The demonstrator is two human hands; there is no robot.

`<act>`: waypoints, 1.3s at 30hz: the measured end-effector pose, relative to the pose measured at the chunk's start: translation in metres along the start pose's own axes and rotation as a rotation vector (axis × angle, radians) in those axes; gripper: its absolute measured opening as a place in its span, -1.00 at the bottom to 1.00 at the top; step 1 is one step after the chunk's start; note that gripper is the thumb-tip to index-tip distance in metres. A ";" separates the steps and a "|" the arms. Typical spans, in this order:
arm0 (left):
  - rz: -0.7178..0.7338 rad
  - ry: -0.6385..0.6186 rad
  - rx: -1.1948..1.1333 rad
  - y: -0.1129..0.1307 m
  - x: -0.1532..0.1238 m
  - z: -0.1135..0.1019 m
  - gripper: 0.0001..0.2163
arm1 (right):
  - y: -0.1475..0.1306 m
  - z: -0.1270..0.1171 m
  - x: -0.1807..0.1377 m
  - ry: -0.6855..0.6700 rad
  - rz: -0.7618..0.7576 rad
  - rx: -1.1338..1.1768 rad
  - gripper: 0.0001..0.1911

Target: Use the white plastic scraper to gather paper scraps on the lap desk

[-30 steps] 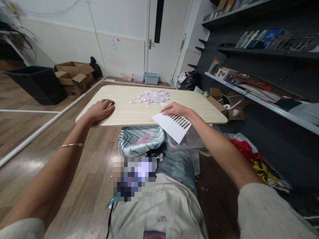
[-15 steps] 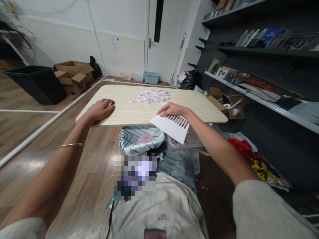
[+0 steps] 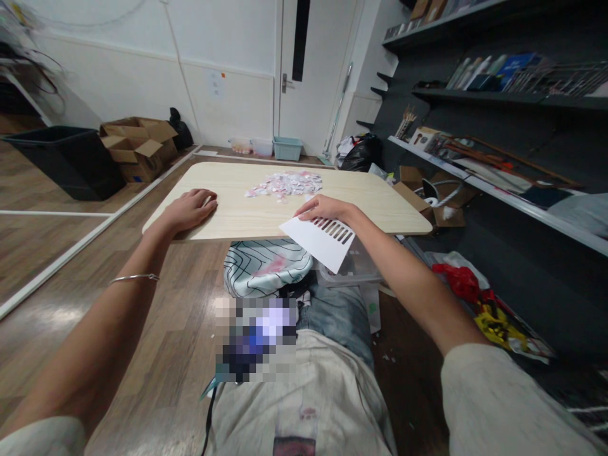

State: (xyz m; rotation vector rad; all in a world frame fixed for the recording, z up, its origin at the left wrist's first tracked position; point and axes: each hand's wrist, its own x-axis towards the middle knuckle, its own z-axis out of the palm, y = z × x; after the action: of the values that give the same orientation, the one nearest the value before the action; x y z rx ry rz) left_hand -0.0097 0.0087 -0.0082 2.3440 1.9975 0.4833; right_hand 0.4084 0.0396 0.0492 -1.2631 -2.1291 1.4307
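Note:
My right hand point(image 3: 323, 208) grips a white sheet point(image 3: 319, 240) by its upper edge, thumb and fingers pressed on it. A row of dark slots runs along one side of the sheet, which slants over the near edge of a light wooden table point(image 3: 228, 218). On the left of the tabletop my left hand point(image 3: 192, 208) lies palm down, its fingers loosely stretched and nothing held. Farther back, between the hands, is a flat heap of small white and pinkish paper scraps point(image 3: 289, 183).
Below the table edge are a patterned cushion point(image 3: 266, 266) and a clear plastic bin point(image 3: 354, 269). A black bin point(image 3: 66, 161) and cardboard boxes point(image 3: 137, 145) stand at the left. Loaded shelves point(image 3: 475, 95) line the right wall. A pixelated patch covers part of my lap.
My right hand has moved slightly left with the white sheet, and the sheet has tilted a little. My left hand stays in place on the table.

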 end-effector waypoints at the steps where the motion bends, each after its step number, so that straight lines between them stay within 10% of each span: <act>1: 0.004 0.002 0.003 0.000 0.000 0.000 -0.37 | 0.002 -0.001 -0.001 -0.008 -0.024 -0.007 -0.73; 15: 0.015 0.018 -0.011 0.001 -0.001 0.000 -0.38 | 0.017 -0.006 -0.001 -0.005 -0.254 -0.119 -0.57; 39: 0.012 0.017 -0.012 -0.002 0.001 0.002 -0.39 | 0.014 -0.008 -0.012 -0.056 -0.104 0.108 -0.53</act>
State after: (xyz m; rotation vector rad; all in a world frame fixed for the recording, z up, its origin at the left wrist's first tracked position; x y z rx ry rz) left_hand -0.0113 0.0109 -0.0099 2.3546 1.9834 0.5164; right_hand 0.4273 0.0370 0.0440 -1.0695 -2.0894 1.5310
